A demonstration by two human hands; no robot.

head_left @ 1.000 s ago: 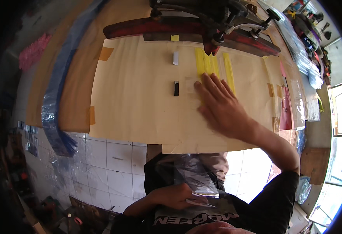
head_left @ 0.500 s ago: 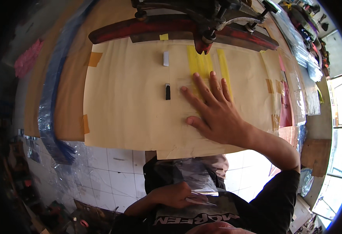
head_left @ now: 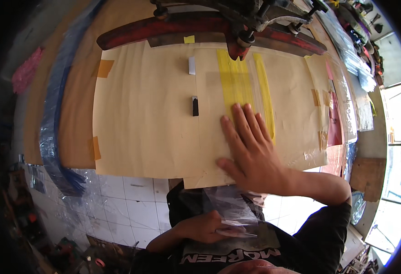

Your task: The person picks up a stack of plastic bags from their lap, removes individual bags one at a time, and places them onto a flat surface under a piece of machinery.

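Observation:
My right hand (head_left: 253, 157) lies palm down with fingers stretched out on a tan paper-covered board (head_left: 141, 114). Its fingertips touch the lower end of a wide yellow strip (head_left: 231, 77), left of a narrower yellow strip (head_left: 265, 96). Faint edges around the strips look like a clear film lying on the paper. Low in front of my body, my left hand (head_left: 205, 227) is closed on clear plastic sheets (head_left: 237, 214) that hang over my lap. Part of its fingers is hidden by them.
A red and black metal bar (head_left: 173, 29) on a dark frame spans the board's far side. Small white (head_left: 192, 65) and black (head_left: 195, 106) blocks sit left of the strips. A blue plastic bundle (head_left: 56, 105) lies along the left; tools (head_left: 365, 32) hang at the far right.
My right hand has slid toward me along the yellow strip, its fingers drawing closer together. My left hand stays low with the plastic sheets. The view has shifted slightly.

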